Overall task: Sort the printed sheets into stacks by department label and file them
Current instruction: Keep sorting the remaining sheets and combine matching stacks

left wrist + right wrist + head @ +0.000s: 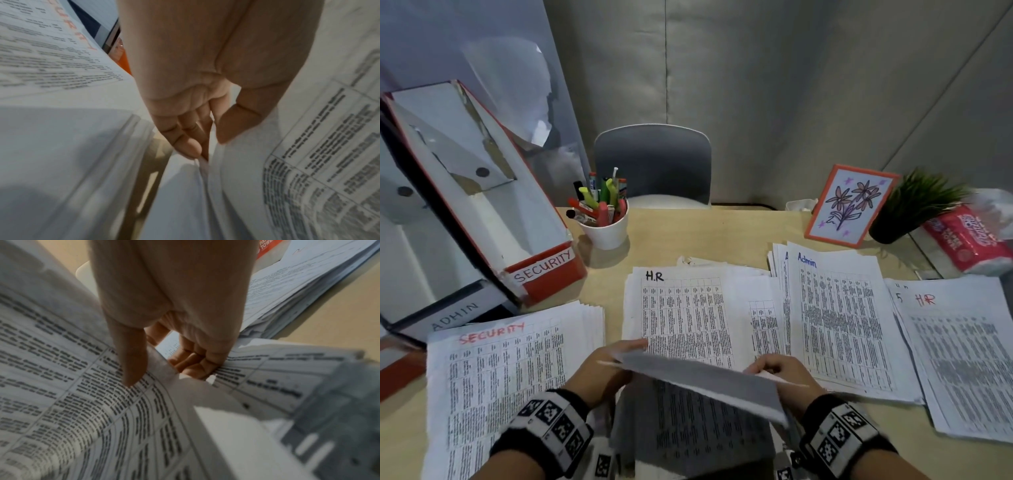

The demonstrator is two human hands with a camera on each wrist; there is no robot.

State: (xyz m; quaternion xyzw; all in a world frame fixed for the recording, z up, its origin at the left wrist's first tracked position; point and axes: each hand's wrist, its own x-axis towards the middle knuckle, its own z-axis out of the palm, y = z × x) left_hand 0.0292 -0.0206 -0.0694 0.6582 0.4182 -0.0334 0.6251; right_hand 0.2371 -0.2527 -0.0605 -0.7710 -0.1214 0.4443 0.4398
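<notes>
Both hands lift a bundle of printed sheets (698,380) off the near middle of the desk, its top edge tipped toward me. My left hand (606,370) pinches its left edge, thumb on the inner face (232,126). My right hand (780,373) grips the right edge, with the thumb (131,363) on the printed page. Behind them lie an H.R stack (681,308), an Admin stack (839,318), a second HR stack (962,353) at the right and a SECURITY stack (500,387) at the left.
A red SECURITY file box (493,192) leans at the back left, with an ADMIN box (448,315) below it. A white cup of pens (602,216), a framed flower drawing (849,205), a potted plant (914,205) and a tissue pack (969,240) line the desk's far side.
</notes>
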